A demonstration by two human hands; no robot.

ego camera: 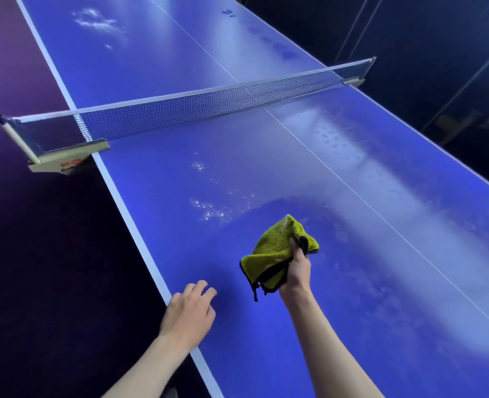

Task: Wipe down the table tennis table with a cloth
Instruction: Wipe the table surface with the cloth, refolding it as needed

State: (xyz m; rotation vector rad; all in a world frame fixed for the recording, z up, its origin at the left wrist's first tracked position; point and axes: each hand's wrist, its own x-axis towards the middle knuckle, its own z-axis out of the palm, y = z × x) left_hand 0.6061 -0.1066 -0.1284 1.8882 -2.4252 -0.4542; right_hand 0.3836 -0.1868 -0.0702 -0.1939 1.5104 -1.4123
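Observation:
The blue table tennis table [157,182] stretches away from me, with white edge lines and a thin centre line. My right hand [296,271] is lifted a little above the near half and grips a bunched yellow-green cloth [277,248] with a dark hem. My left hand [190,310] rests at the table's left edge, fingers spread, holding nothing. Wet droplets [211,209] glisten just beyond the cloth. Dull smeared patches [338,145] cover the near right half.
A dark net [197,110] spans the middle on clamps, one post [56,162] at the left edge and one at the far right. More wet marks [96,21] lie on the far half. Dark floor lies to the left, dark wall panels to the right.

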